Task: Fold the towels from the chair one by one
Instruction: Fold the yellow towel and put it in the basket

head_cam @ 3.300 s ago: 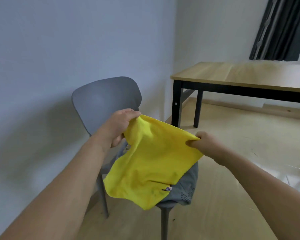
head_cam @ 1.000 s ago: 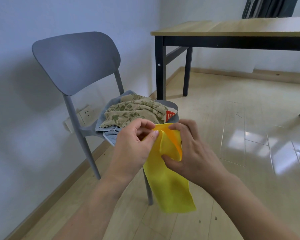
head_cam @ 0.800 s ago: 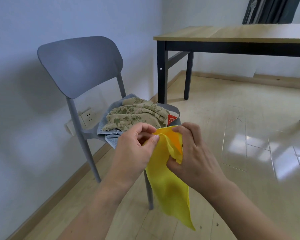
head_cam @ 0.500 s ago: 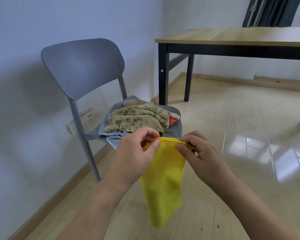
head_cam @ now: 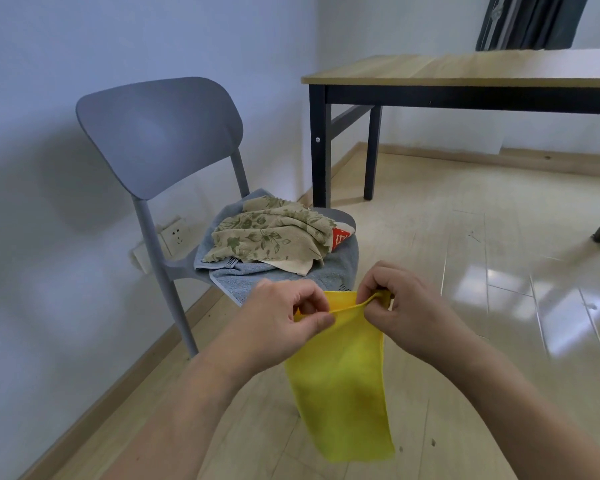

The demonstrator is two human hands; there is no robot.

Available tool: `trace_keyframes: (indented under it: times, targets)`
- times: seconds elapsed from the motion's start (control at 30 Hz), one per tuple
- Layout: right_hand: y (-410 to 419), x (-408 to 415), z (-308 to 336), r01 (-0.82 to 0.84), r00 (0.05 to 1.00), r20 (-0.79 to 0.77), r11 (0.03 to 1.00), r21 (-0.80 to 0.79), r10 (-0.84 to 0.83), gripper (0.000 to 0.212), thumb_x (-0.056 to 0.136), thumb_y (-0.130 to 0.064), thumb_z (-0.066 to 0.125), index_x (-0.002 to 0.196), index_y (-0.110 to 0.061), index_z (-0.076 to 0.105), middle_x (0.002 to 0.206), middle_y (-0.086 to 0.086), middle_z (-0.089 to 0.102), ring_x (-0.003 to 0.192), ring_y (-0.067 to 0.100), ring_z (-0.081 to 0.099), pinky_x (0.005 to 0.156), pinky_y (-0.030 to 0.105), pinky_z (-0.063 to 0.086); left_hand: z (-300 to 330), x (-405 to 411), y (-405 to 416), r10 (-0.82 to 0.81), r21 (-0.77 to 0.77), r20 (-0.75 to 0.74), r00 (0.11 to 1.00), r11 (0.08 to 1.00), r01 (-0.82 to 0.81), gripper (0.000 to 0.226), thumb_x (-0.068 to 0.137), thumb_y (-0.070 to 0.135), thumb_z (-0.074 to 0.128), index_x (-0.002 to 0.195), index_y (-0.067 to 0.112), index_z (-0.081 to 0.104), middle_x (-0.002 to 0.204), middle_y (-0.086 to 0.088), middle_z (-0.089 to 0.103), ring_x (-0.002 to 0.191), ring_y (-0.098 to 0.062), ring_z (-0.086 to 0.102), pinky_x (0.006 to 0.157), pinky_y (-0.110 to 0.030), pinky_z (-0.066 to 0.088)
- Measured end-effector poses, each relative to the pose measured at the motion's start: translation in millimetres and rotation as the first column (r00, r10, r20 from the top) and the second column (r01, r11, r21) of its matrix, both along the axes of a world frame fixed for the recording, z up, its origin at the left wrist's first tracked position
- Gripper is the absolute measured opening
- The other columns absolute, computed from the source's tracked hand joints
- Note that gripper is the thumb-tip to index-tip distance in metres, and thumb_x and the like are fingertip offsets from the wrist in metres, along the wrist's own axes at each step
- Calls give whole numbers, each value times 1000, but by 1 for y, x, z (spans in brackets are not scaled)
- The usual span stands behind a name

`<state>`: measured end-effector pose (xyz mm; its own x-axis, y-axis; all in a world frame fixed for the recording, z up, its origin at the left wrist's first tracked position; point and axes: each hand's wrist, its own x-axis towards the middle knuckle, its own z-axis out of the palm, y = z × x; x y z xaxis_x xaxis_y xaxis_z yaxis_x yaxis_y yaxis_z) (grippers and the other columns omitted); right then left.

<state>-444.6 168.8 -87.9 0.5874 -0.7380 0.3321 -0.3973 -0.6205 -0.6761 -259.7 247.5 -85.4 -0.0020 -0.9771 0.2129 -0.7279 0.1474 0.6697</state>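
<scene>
Two hands share one yellow towel, each grip closed on its top edge: the left hand pinches the left corner between thumb and fingers, and the right hand pinches the bunched right corner. That edge runs short and taut between them, and the cloth hangs straight down as a narrow doubled strip above the wooden floor, touching nothing else. Just beyond the hands stands the grey chair. On its seat a floral towel lies crumpled over a grey-blue towel, which droops off the front edge; something red peeks out at the right. Further back, a wooden desk with black legs.
</scene>
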Motion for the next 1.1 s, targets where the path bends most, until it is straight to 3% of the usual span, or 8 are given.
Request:
trace_keyframes:
  times: [0.17, 0.37, 0.5, 0.63, 0.73, 0.87, 1.0, 1.1]
  targets:
    - [0, -3, 1, 35, 999, 19, 997, -71, -34, 37, 75, 10, 51, 83, -25, 59, 77, -15, 51, 75, -2, 49, 63, 8, 37, 8, -10, 13, -53, 192, 122, 991, 981, 29, 16, 80, 48, 68, 71, 42, 56, 83, 11, 51, 97, -5, 35, 83, -24, 29]
    - [4, -15, 17, 140, 988, 65, 989, -42, -137, 45, 78, 15, 43, 103, -15, 66, 71, -7, 47, 65, 4, 45, 59, 9, 38, 38, -24, 36, -188, 247, 358, 915, 964, 101, 24, 85, 54, 58, 67, 38, 57, 92, 22, 44, 102, -9, 30, 91, -28, 19]
    - [14, -16, 43, 119, 993, -6, 988, -100, -120, 49, 77, 16, 38, 106, -11, 66, 73, -11, 43, 68, 1, 42, 60, 7, 35, 72, -22, 45, -48, 48, 625, 779, 999, 23, 23, 86, 48, 55, 71, 31, 55, 99, 21, 50, 96, -7, 40, 98, -33, 26]
    - [26, -15, 83, 86, 996, 20, 988, -128, -84, 47, 79, 14, 38, 100, -18, 64, 75, -17, 44, 71, 1, 44, 58, 8, 35, 113, -17, 53, 201, -224, 484, 852, 969, -101, 22, 88, 39, 60, 71, 24, 57, 73, 9, 59, 70, -11, 53, 68, -25, 39]
    - [36, -15, 118, 54, 991, 126, 997, -62, -46, 41, 81, 10, 43, 95, -24, 62, 77, -14, 51, 71, 1, 48, 58, 7, 38, 138, -9, 61, 294, -336, 304, 906, 923, -187, 25, 83, 28, 66, 63, 18, 56, 54, 6, 51, 51, -10, 44, 52, -26, 36]
    - [45, -13, 153, 36, 995, 98, 995, -93, -27, 32, 81, 3, 49, 90, -23, 64, 80, -13, 57, 67, 0, 49, 53, 10, 36, 164, 8, 66, 302, -381, 138, 943, 895, -231, 24, 80, 26, 70, 63, 23, 53, 54, 6, 47, 50, -8, 40, 52, -27, 37]
    - [37, 4, 174, 74, 990, -102, 978, -197, -95, 24, 79, 1, 47, 80, -18, 63, 86, 0, 61, 73, 9, 50, 51, 17, 38, 181, 25, 57, 257, -379, 143, 956, 906, -187, 16, 83, 24, 70, 79, 30, 56, 72, 7, 58, 63, -12, 52, 61, -27, 45]
    - [19, 25, 184, 105, 980, -151, 980, -168, -131, 21, 81, -4, 47, 73, -20, 58, 82, 0, 60, 68, 12, 51, 53, 20, 36, 189, 39, 38, 260, -364, 256, 931, 918, -157, 6, 90, 22, 63, 93, 24, 67, 76, 13, 62, 67, 0, 55, 61, -13, 40]
